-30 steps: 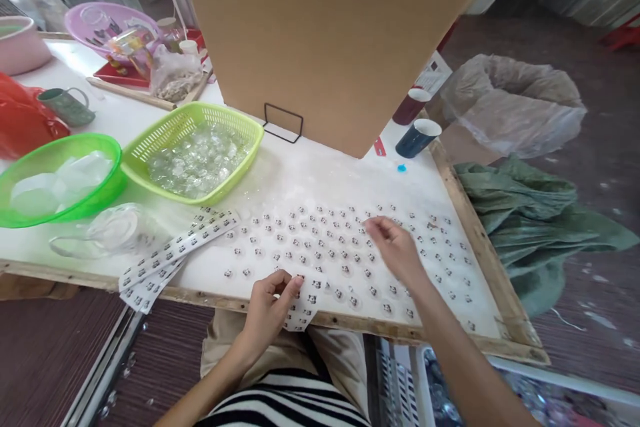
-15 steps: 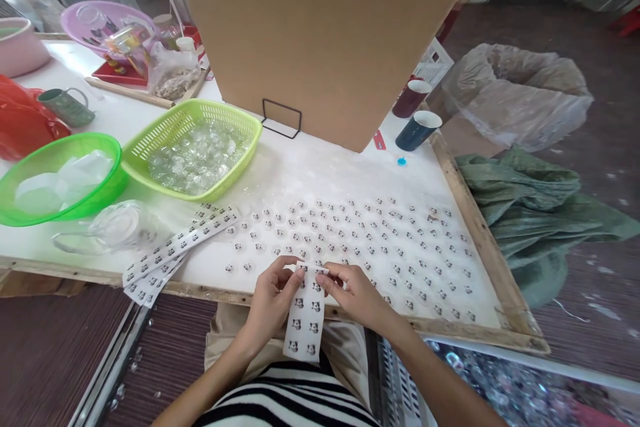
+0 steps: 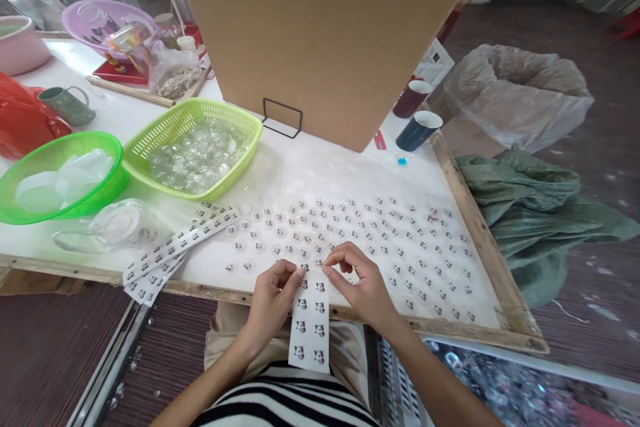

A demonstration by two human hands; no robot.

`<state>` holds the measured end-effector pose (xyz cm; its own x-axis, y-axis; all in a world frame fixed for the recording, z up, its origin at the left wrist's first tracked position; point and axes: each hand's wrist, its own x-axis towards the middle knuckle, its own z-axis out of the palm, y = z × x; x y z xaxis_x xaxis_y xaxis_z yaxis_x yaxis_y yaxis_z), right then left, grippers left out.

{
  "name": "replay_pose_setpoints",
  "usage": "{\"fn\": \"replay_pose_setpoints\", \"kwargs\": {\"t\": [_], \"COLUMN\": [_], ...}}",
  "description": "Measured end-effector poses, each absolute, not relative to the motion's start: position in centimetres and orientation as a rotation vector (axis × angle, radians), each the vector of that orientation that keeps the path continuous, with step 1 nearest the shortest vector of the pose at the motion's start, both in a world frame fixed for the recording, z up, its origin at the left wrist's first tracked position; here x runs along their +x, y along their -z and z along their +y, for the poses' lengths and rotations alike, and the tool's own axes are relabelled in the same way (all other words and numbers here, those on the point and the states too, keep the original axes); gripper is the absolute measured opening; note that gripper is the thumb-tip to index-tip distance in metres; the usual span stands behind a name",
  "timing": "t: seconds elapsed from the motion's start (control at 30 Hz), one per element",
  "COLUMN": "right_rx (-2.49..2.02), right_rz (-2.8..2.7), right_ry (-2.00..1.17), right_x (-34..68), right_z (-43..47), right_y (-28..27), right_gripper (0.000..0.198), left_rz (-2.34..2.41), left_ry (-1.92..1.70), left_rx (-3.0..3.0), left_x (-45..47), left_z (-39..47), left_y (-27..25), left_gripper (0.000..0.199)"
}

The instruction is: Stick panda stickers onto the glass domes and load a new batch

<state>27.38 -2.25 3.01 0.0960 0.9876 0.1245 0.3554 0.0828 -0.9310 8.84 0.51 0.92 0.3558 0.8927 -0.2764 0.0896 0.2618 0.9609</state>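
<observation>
My left hand point(image 3: 271, 299) is closed, thumb and fingers pinching the upper left edge of a white sticker strip point(image 3: 309, 340). The strip hangs toward my lap, printed with two columns of small black-and-white animal pictures. My right hand point(image 3: 359, 288) pinches thumb and forefinger at a small animal sticker point(image 3: 319, 263) by the strip's upper right corner; whether it is fully off the backing is hard to tell. Beyond my hands, many clear round pieces point(image 3: 370, 236) bearing the same picture lie in rows on the white table. More sticker strips point(image 3: 183, 240) lie to the left, overhanging the front edge.
A yellow-green basket point(image 3: 235, 177) of clear pieces and a green bowl point(image 3: 107, 190) stand left, with a clear plastic jug point(image 3: 117, 223) before them. A large cardboard sheet point(image 3: 320, 47) rises at the back. Two mugs point(image 3: 419, 131) stand right, near the wooden table rim point(image 3: 470, 213).
My right hand has lifted slightly up, its fingertips now at the small sticker beyond the strip's top. The strip has shifted a little right and toward me, still in my left hand.
</observation>
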Motion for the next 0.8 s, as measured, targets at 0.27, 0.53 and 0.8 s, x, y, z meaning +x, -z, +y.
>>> {"fn": "replay_pose_setpoints", "kwargs": {"t": [0.27,0.53,0.8], "right_rx": [-1.346,-1.275,-1.602], "right_rz": [-1.295,-1.153,-0.785], "right_ry": [-1.112,-0.892,-0.42], "right_x": [26.0,27.8,49.1], "right_z": [-0.7,0.1,6.1], "right_y": [-3.0,-4.3,0.0], "right_gripper": [0.034,0.027,0.057], "left_rz": [1.08,1.006,1.018], "left_ry": [-0.673,-0.627,-0.559], "left_rx": [1.341,1.357,1.368], "left_x": [9.0,9.4,9.1], "left_z": [0.6,0.7,0.5], "left_y": [-1.2,-0.5,-0.7], "left_gripper": [0.032,0.025,0.028]}}
